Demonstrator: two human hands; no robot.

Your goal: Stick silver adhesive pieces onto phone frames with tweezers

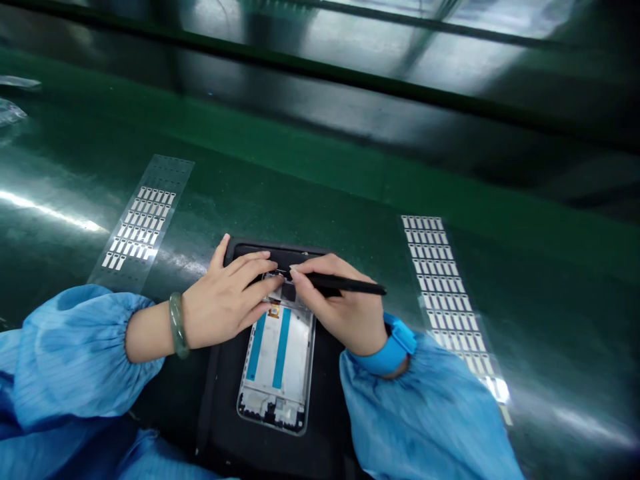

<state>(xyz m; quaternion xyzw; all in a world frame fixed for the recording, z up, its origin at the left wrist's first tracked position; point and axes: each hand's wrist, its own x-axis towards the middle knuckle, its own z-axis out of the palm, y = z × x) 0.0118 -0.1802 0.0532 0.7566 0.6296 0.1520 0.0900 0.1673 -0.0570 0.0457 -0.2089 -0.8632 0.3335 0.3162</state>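
Observation:
A phone frame [295, 347] lies on a black work mat, its inner side up, with two blue strips along its silvery surface and a small gold-coloured flex part [274, 311] near its upper end. My left hand [227, 300] rests over that upper end, fingers stretched and spread, some fingertips touching it. In my right hand [340, 293], black tweezers [353, 285] are held like a pen, pointing at the frame's top beside my left fingertips. Their tips are mostly hidden by my fingers.
The black mat [220, 393] lies on a green table [300, 180]. Clear sheets with rows of small whitish stickers lie on both sides: a left sheet [145, 217] and a right sheet [443, 287]. Clear plastic [10, 112] sits at the far left. A dark ledge [350, 127] runs along the back.

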